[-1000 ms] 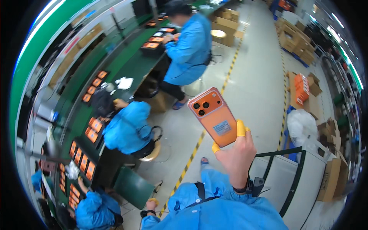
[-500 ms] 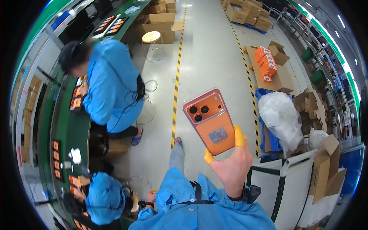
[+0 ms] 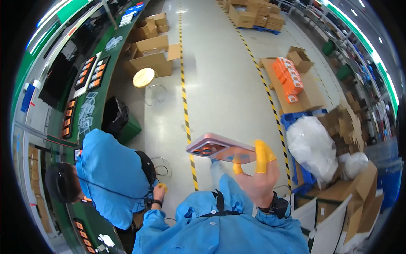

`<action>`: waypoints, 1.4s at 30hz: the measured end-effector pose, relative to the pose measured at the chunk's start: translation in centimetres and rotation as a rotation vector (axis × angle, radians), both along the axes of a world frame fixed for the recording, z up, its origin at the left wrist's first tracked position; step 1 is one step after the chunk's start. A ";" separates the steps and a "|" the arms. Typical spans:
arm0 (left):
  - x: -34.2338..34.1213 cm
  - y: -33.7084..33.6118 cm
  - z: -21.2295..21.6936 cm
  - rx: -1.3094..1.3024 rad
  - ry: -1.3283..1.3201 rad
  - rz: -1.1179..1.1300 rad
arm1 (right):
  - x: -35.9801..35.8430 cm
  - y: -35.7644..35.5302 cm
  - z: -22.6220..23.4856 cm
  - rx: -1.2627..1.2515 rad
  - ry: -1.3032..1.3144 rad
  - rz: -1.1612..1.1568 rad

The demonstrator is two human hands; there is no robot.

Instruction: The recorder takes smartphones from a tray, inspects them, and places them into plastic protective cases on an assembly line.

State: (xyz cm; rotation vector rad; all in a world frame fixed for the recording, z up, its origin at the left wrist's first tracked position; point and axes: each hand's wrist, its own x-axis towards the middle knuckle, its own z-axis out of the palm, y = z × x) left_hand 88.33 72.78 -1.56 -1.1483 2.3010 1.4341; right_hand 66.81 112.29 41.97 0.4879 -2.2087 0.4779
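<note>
My right hand, with yellow covers on its fingertips, is closed on a smartphone in front of my body. The phone is tilted nearly edge-on, so its orange back shows only as a narrow strip. Dark round camera lenses sit at its left end. Low at my left side hangs my left hand, also with a yellow fingertip cover. Its fingers are too small and partly hidden to tell whether they are curled. A black band circles each wrist.
A co-worker in blue bends over the green workbench on my left, which bears trays of orange items. A stool and bin stand beside it. Right of the striped aisle lie orange boxes, a plastic bag and cartons.
The phone has tipped from showing its full orange back to nearly edge-on, still in my right hand. My view has moved forward along the aisle, bringing the stool and bench nearer.
</note>
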 end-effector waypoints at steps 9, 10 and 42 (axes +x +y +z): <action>-19.9 1.2 2.5 0.167 -0.190 0.158 | -26.5 -8.3 -4.5 -0.399 -0.406 0.381; -19.7 1.6 2.3 0.169 -0.192 0.210 | -29.3 -9.6 -5.2 -0.538 -0.604 0.521; -71.2 -30.1 -0.8 0.112 -0.325 1.399 | -96.3 -91.2 -22.6 -0.589 -2.853 1.217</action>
